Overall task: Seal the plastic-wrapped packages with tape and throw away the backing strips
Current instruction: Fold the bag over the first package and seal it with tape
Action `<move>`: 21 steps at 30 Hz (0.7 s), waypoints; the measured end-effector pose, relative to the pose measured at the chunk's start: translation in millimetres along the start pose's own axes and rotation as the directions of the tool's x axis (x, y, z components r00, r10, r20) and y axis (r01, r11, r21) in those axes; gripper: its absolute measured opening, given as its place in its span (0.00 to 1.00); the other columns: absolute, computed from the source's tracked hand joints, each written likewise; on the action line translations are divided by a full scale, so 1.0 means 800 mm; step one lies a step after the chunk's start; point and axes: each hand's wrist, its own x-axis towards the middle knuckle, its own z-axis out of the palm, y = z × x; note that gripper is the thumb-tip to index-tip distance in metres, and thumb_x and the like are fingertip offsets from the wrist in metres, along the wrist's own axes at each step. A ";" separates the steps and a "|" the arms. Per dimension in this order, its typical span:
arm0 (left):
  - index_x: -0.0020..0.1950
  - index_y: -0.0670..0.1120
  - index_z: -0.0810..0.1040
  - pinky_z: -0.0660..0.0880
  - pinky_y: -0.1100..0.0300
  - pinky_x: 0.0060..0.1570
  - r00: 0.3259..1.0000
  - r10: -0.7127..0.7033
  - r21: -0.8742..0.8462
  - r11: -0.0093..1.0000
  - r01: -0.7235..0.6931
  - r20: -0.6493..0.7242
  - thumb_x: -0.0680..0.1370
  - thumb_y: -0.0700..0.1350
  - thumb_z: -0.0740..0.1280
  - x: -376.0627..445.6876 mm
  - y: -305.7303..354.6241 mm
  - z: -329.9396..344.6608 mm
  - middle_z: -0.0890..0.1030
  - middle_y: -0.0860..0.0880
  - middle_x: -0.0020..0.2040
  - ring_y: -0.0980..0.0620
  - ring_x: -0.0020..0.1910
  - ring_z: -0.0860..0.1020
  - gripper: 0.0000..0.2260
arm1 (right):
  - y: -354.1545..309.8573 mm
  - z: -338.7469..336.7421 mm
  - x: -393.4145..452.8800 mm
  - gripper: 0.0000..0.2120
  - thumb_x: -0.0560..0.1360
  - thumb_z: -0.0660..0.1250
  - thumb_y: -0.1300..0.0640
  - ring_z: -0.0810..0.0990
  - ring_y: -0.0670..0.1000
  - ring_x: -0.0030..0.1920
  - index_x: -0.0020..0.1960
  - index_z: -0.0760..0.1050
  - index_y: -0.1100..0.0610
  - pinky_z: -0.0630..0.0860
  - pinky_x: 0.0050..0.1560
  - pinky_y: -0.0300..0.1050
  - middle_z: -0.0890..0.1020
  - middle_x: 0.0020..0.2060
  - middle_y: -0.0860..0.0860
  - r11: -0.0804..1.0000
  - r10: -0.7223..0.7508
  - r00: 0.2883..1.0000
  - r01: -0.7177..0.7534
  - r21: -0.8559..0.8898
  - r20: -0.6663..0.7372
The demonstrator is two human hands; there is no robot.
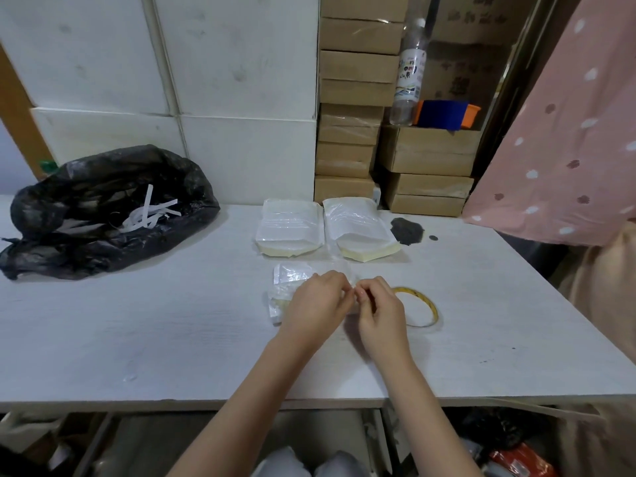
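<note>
Pinching together over the clear plastic-wrapped package [292, 294], the left hand [318, 301] and right hand [378, 304] meet fingertip to fingertip, each grip narrow on something too small to make out (probably a tape backing strip). Just right of the grip lies the thin yellow tape ring [421, 304], handy for reuse. Beyond sit two more flat white packages [292, 222]. Far left on the white tabletop [137, 321], the black rubbish bag [103, 208] gapes for strips.
</note>
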 end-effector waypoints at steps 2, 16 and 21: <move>0.50 0.39 0.77 0.66 0.57 0.47 0.999 0.010 0.059 0.998 -0.013 0.039 0.79 0.46 0.59 0.001 -0.001 -0.003 0.80 0.44 0.49 0.42 0.48 0.76 0.11 | -0.001 0.002 -0.001 0.08 0.74 0.56 0.63 0.71 0.38 0.39 0.39 0.72 0.57 0.65 0.39 0.29 0.71 0.36 0.41 0.999 -0.018 0.999 0.019 -0.028 0.032; 0.45 0.49 0.81 0.74 0.58 0.46 0.992 -0.104 0.022 0.994 0.103 0.067 0.74 0.51 0.66 0.013 -0.004 -0.012 0.83 0.53 0.45 0.54 0.46 0.79 0.08 | 0.006 0.001 0.001 0.09 0.75 0.61 0.67 0.76 0.45 0.38 0.40 0.74 0.56 0.73 0.41 0.36 0.77 0.36 0.49 0.979 0.169 0.983 -0.175 0.101 0.068; 0.44 0.55 0.81 0.72 0.61 0.50 0.984 -0.173 -0.067 0.982 0.175 0.032 0.75 0.53 0.64 0.005 -0.014 -0.008 0.83 0.60 0.45 0.60 0.48 0.79 0.07 | 0.005 -0.001 0.001 0.08 0.76 0.62 0.67 0.77 0.43 0.37 0.41 0.74 0.58 0.72 0.40 0.32 0.78 0.36 0.50 0.969 0.189 0.980 -0.196 0.152 0.064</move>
